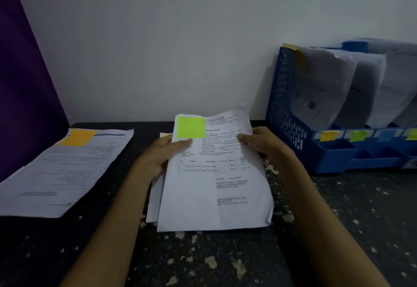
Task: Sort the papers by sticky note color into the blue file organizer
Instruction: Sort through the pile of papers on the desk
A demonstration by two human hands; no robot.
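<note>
A printed sheet (214, 187) with a bright green sticky note (191, 127) at its top left is held above a small pile of papers (154, 201) in the middle of the table. My left hand (165, 153) grips its left edge, thumb on top just below the note. My right hand (259, 142) grips its right edge. The blue file organizer (291, 128) stands at the right against the wall. Papers fill its slots, and yellow, green and blue sticky notes mark the front lip.
Another paper stack (63, 174) with an orange sticky note (77, 137) lies at the left of the dark speckled table (203, 259). A purple panel (24, 83) stands at far left. A white wall runs behind.
</note>
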